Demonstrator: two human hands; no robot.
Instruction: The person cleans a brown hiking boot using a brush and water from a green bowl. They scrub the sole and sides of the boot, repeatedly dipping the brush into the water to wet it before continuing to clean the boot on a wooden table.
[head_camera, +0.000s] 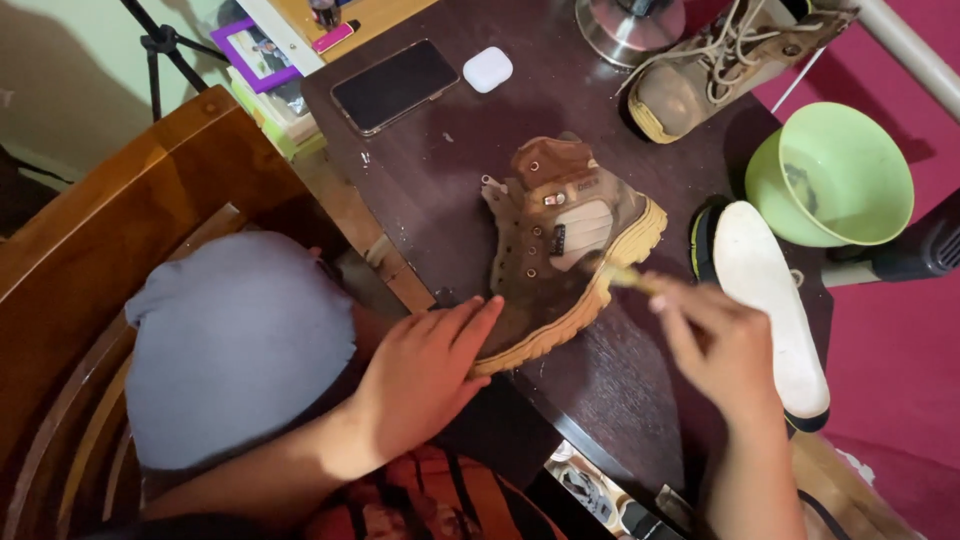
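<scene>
Boot (560, 250) lies on its side mid-table (440, 170). Left hand (425, 375) flat, fingers pinning the toe at 7 o'clock. Right hand (715, 345) pinches a small brush (628, 277) against the sole edge at 3 o'clock. Upper looks grimy; cleaning seems early. Second boot (700, 70) at 1 o'clock, untouched.

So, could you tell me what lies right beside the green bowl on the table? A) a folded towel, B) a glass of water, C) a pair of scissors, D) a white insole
D: a white insole lies flat on the dark table just left of and below the green bowl, near the right hand.
</scene>
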